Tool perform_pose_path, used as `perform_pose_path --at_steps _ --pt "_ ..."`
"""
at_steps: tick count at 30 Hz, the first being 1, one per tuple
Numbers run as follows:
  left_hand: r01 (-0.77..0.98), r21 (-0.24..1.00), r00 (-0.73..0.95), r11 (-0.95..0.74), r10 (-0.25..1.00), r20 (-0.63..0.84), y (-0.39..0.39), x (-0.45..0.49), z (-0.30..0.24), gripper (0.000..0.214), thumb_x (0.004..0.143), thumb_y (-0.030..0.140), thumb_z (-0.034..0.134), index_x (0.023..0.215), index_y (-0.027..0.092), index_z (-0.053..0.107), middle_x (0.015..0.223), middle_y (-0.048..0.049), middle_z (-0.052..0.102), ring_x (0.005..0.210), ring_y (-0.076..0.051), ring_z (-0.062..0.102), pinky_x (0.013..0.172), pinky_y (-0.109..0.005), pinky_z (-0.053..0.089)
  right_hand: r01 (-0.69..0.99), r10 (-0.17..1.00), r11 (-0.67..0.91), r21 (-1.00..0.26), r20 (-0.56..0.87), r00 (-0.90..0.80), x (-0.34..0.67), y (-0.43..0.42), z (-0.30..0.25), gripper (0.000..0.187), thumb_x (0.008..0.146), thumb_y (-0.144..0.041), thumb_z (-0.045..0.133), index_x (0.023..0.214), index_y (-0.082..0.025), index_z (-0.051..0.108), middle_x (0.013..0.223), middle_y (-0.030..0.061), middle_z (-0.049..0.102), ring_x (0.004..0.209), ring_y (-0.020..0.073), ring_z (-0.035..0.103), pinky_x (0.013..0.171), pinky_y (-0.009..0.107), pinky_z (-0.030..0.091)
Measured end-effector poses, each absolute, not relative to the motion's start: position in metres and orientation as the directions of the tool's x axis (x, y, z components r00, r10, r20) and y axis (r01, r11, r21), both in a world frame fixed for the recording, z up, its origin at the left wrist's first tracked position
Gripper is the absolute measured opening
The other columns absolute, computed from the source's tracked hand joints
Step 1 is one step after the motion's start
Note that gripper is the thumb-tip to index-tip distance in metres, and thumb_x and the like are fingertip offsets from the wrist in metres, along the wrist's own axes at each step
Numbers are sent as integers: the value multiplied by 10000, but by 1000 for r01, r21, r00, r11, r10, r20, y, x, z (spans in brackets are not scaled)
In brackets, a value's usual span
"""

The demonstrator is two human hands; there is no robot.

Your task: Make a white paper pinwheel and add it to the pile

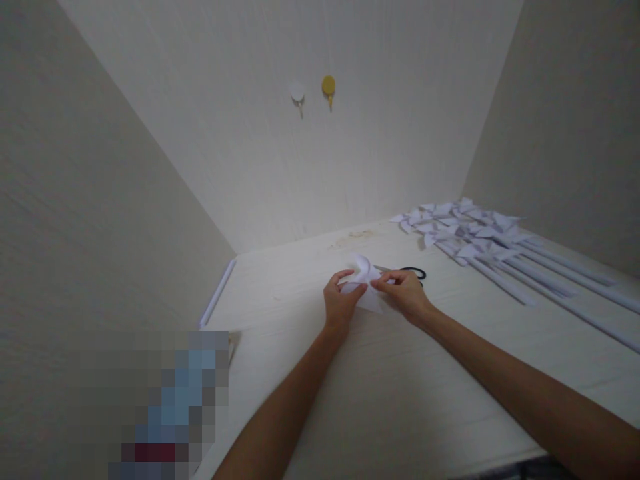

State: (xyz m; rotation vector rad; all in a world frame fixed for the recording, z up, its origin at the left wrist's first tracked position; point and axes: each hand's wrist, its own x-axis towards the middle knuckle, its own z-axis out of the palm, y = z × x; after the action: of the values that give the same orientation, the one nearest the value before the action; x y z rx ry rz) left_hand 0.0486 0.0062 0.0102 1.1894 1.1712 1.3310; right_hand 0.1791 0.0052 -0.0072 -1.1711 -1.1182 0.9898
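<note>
White paper, folded to curled, sharp points, is pinched by the left hand and right hand, held close together above a pale, streaked tabletop. Black looped handle sits toward three o'clock; angular paper pinwheels and smooth, slender tubes cluster at two; round-backed hooks dot the wall near twelve.

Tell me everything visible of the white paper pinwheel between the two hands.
The white paper pinwheel looks like thin, plain paper, with a curled flap at the top and a flatter, pointed corner at the lower right. The left hand grips its left side, thumb near the middle; the right hand pinches it near the centre. It is held over the white table; whether it touches the surface cannot be told. No stick shows on it.
</note>
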Motion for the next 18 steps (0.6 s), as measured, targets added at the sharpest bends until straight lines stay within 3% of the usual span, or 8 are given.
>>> perform_pose_path --at_steps 7,11,18 --pt "-91 995 7 -37 999 38 6 48 12 444 489 185 692 905 140 542 567 12 599 470 -107 534 464 -214 418 41 980 118 -992 123 158 183 7 -7 214 513 -326 667 505 -142 557 530 -4 546 412 78 404 408 221 273" --pt "-151 986 162 71 986 -46 11 42 14 620 429 198 733 999 153 494 658 -20 634 522 -130 571 517 -244 444 65 995 40 -997 46 90 189 7 -3 221 488 -322 673 481 -151 532 465 -24 515 372 66 369 379 212 238" --pt "-43 989 340 139 933 -116 18 31 18 856 440 164 719 1198 135 321 515 47 557 438 -92 510 461 -200 387 329 989 124 -936 88 -121 198 6 3 188 488 -281 671 431 -151 547 463 -24 498 400 63 370 381 203 248"
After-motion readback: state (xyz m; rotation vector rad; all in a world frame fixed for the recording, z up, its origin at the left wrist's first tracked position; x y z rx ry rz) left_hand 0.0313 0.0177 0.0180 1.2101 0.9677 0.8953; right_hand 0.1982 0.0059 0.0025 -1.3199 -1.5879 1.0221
